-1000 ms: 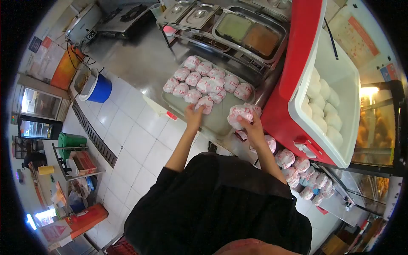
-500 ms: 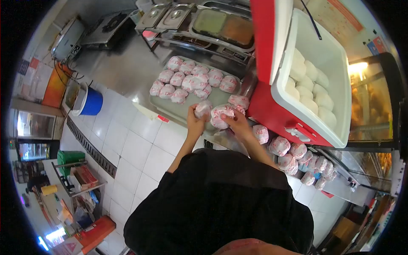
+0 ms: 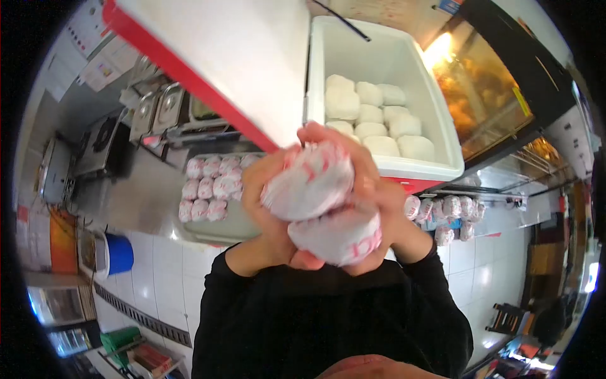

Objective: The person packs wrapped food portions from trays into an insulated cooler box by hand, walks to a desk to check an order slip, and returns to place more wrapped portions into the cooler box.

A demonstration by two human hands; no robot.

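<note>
Close to the camera, my two hands clasp a pair of paper-wrapped burgers, white with red print. The upper wrapped burger [image 3: 309, 183] lies tilted against the lower wrapped burger [image 3: 338, 234]. My left hand [image 3: 262, 189] wraps round them from the left, a fingertip showing below. My right hand [image 3: 382, 202] curls round the right side and over the top. Whether anything else is held behind them is hidden. Just behind my hands stands the open red cooler box [image 3: 451, 148], with plain white wrapped bundles [image 3: 369, 114] stacked inside.
To the left, a metal tray [image 3: 233, 227] carries rows of wrapped burgers [image 3: 208, 186]. The cooler's raised lid [image 3: 227, 57] blocks part of the food pans [image 3: 170, 104]. More wrapped burgers [image 3: 451, 208] sit on the right counter, near a lit display case [image 3: 480, 95].
Both hands have risen from the tray's right end toward the camera, bringing the wrapped burgers together. My view has swung right, so the cooler now sits nearer the middle.
</note>
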